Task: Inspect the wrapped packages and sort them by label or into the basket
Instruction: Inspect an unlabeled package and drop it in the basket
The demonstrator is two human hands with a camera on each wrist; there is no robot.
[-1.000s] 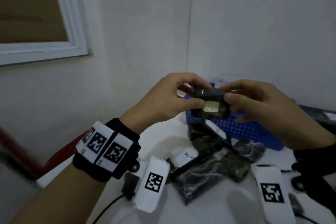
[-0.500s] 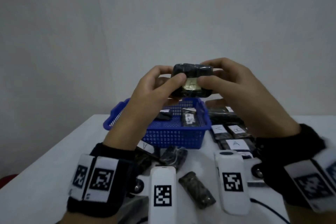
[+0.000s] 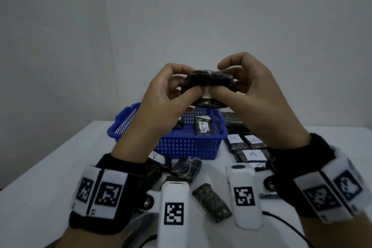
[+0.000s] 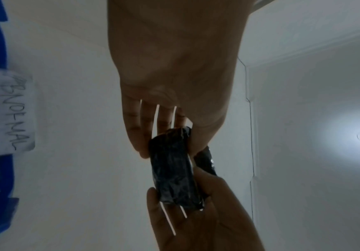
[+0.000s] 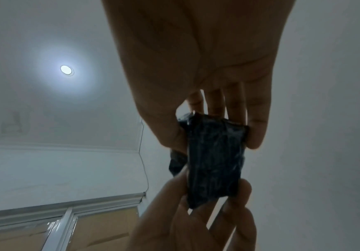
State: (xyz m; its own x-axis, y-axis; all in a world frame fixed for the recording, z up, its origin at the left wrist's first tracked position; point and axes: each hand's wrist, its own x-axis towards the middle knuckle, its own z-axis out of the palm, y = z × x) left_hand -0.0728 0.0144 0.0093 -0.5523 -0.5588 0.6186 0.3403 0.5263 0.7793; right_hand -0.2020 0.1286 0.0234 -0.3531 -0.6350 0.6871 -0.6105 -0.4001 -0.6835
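Observation:
I hold a black wrapped package [image 3: 209, 81] up at chest height above the blue basket [image 3: 187, 147]. My left hand [image 3: 171, 94] pinches its left end and my right hand [image 3: 245, 90] pinches its right end, thumbs meeting over a pale label on its near face. The left wrist view shows the package [image 4: 174, 171] from below between both hands, and so does the right wrist view of the package [image 5: 215, 158]. A labelled package [image 3: 203, 128] lies inside the basket. A paper tag [image 4: 13, 112] with handwriting hangs on the basket.
Black packages labelled A [image 3: 252, 155], A [image 3: 234, 139] and B [image 3: 254, 139] lie in rows right of the basket. Several unsorted packages [image 3: 211, 204] lie on the white table [image 3: 40, 187] in front of it. A cable [image 3: 285, 223] runs at the front right.
My head turned from the left wall to face the table and basket. Both hands tilted the package, so its label face now points more downward and its dark edge faces me.

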